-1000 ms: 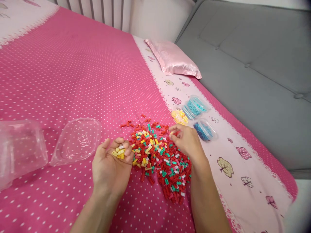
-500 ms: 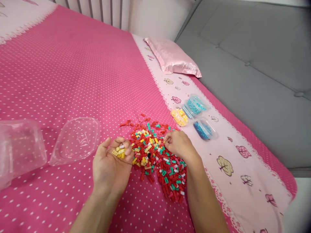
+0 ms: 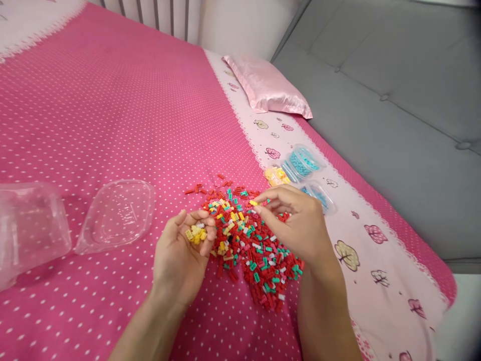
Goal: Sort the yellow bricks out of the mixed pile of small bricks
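A heap of small toy building bricks [image 3: 259, 255], mostly red with green, yellow, white and pink ones, lies on the pink dotted bedspread [image 3: 124, 110]. Palm up at the heap's left edge, my left hand [image 3: 184, 255] cups several yellow bricks [image 3: 196, 234] and a whitish one, its fingers curled round them. Over the right side of the heap, my right hand [image 3: 293, 220] pinches a single yellow brick [image 3: 253, 203] between thumb and fingertips. The part of the heap beneath my right hand is hidden.
Clear tubs stand to the right: one with turquoise bricks [image 3: 302, 163], one with pale yellow bricks [image 3: 276, 175], one with blue bricks [image 3: 319, 195], partly covered by my right hand. At left lie a clear lid [image 3: 118, 215] and a large clear container [image 3: 33, 225]. A pink pillow [image 3: 268, 85] is farther back.
My right hand has lifted from the heap and turned, showing a yellow brick in its pinch. My left hand has shifted slightly right, still cupping its bricks.
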A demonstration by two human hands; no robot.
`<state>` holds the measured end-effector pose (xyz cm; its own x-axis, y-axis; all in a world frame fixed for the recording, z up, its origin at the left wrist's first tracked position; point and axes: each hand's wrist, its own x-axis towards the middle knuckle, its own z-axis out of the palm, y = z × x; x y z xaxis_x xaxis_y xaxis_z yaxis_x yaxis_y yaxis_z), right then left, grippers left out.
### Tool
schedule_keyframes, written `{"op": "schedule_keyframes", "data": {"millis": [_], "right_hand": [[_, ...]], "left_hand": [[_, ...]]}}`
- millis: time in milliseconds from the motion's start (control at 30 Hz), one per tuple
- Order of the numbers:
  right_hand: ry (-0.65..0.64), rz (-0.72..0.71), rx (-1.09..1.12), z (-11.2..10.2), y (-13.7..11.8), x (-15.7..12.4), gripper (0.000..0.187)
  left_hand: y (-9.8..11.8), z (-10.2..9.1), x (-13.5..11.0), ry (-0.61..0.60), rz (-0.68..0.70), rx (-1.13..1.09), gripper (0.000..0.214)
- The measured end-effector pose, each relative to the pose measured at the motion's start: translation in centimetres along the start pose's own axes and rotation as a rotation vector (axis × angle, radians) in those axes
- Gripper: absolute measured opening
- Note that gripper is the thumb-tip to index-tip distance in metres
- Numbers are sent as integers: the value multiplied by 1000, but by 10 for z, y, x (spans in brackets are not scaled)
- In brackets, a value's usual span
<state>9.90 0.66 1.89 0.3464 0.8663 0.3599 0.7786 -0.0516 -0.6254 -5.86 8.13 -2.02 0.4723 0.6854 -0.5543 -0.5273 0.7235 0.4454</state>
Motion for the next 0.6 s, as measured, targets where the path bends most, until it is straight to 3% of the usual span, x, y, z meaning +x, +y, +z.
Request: {"op": "schedule_keyframes", "data": {"millis": [133, 267, 333, 433, 533, 600], "right_hand": [[-33, -206, 91, 7, -24, -6, 12], [-134, -260, 150, 15, -31, -9, 15], [-85, -195, 117, 15, -25, -8, 15], [-75, 18, -36, 9, -6, -6, 15], [-323, 218, -270, 7, 14, -5, 26], [-466, 272, -381, 13, 24, -4, 39]], "left_hand": [[-3, 6, -5, -76, -113, 100, 35], [-6, 9, -7, -148, -218, 136, 40], [-6, 8, -6, -136, -248, 138, 39], [-2, 5, -3, -76, -230, 133, 33], [3, 1, -1, -15, -153, 109, 27], [6, -1, 0, -3, -97, 91, 26]]}}
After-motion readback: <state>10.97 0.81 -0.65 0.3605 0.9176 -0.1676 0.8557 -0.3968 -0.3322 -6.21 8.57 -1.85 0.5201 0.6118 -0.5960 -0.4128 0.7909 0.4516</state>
